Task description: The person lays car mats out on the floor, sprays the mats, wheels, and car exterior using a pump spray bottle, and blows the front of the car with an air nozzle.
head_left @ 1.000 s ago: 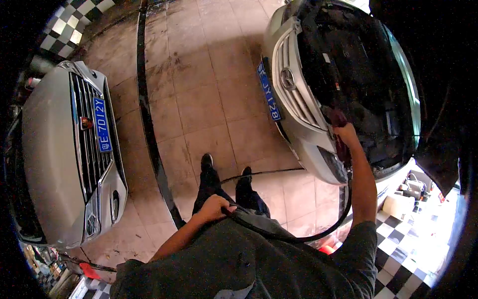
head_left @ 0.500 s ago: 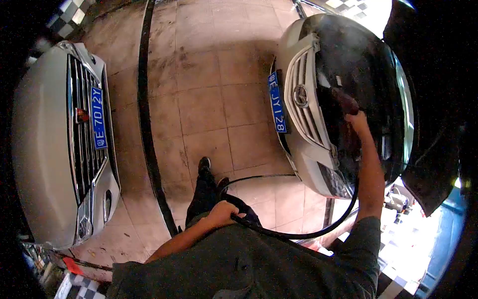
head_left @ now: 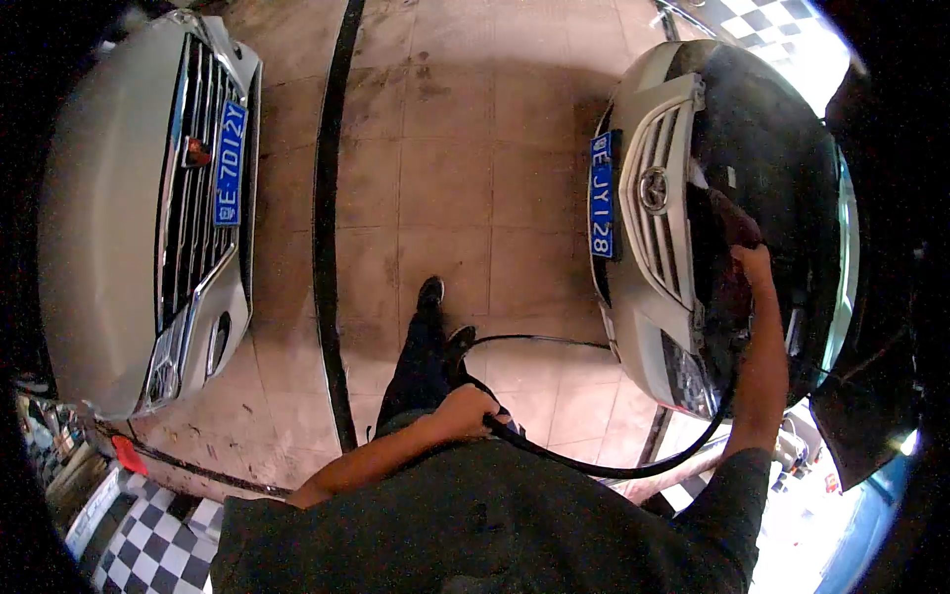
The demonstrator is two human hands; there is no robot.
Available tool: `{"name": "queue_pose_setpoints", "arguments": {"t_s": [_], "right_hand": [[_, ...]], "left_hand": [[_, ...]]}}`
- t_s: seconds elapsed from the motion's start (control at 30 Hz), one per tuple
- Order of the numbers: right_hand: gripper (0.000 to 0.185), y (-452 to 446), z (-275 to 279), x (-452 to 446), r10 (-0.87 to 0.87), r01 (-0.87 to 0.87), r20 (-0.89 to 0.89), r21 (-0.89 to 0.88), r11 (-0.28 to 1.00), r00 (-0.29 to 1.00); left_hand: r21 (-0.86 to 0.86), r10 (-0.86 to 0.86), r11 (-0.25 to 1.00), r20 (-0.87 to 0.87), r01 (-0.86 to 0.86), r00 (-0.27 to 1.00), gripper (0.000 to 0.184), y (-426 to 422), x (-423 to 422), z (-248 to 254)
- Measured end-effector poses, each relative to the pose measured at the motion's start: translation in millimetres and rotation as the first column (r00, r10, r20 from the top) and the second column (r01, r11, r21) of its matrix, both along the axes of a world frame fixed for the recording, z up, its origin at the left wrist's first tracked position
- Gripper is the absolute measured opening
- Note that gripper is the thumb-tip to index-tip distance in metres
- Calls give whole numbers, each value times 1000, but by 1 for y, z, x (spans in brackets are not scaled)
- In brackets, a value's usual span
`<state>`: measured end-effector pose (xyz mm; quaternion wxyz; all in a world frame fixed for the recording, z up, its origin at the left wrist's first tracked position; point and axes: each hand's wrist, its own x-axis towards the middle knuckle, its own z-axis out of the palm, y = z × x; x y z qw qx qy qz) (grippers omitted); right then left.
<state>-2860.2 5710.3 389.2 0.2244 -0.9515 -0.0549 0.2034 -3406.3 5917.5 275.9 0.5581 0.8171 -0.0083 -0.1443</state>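
My right hand (head_left: 754, 265) reaches over the front of the silver car on the right. Its fingers are wrapped around a dark reddish-brown tool (head_left: 732, 220) with a pale tip, pointing at the dark area behind the grille (head_left: 658, 198); its exact kind is unclear. Low at my waist, my left hand (head_left: 470, 411) is closed on a black hose (head_left: 614, 471). From there the hose curves right and up toward my right forearm, where its end is lost in shadow. A thinner stretch of hose (head_left: 539, 339) runs from near my feet to that car.
Another silver car (head_left: 109, 218) faces it from the left, with a blue plate (head_left: 229, 163). A dark strip (head_left: 327, 218) crosses the tiled floor (head_left: 445, 178) between them. A black panel (head_left: 861, 396) rises at far right. Checkered flooring (head_left: 148, 540) shows at lower left.
The view has shifted, so both cars sit farther right in it. My right hand still holds the tool over the car's front, and my left hand keeps its grip on the hose.
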Motion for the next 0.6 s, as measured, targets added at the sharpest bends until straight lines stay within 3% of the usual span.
{"name": "queue_pose_setpoints", "arguments": {"t_s": [0.03, 0.07, 0.13, 0.2, 0.23, 0.33, 0.4, 0.47, 0.5, 0.57, 0.6], "right_hand": [[25, -15, -9, 13, 8, -8, -9, 2, 1000, 1000], [24, -27, -19, 26, 64, -61, 31, -109, 992, 997], [24, -29, -30, 22, 135, -121, 52, -215, 969, 990], [29, -26, -22, 9, 8, -8, -84, 1, 1000, 996], [29, -26, -28, -4, 13, -13, -96, -2, 1000, 995], [32, -34, -45, -40, 33, -32, -2, 173, 984, 999], [35, -48, -53, -68, 21, -40, 69, 274, 961, 997], [35, -42, -71, -130, 9, -52, 272, 152, 987, 962], [45, -63, -94, -154, 117, -132, 252, 42, 990, 961], [41, -47, -126, -223, 12, -34, 155, 136, 990, 988], [27, -9, -137, -277, -192, 165, 53, 321, 933, 980]], "left_hand": [[-5, -15, 1000, -37, 15, 999, 22, -4, -6, -3], [-3, -8, 1000, -47, 8, 999, 22, -6, -11, -3], [-4, 35, 999, 38, -34, 999, 22, -6, -25, -1], [9, 63, 998, 39, -64, 997, 20, -3, -37, 3], [21, 85, 996, 58, -86, 995, 18, 0, -43, 2], [18, 26, 1000, -84, -24, 996, 16, 24, -69, -25], [1, 31, 1000, -93, -31, 995, 14, 43, -94, -54], [0, 63, 998, 18, -63, 998, 17, 67, -119, -95], [70, -8, 998, -39, 11, 999, 7, 84, -125, -102], [33, 3, 999, -43, -2, 999, 5, 101, -158, -170], [8, 11, 1000, -49, -11, 999, 7, 110, -172, -204]]}}
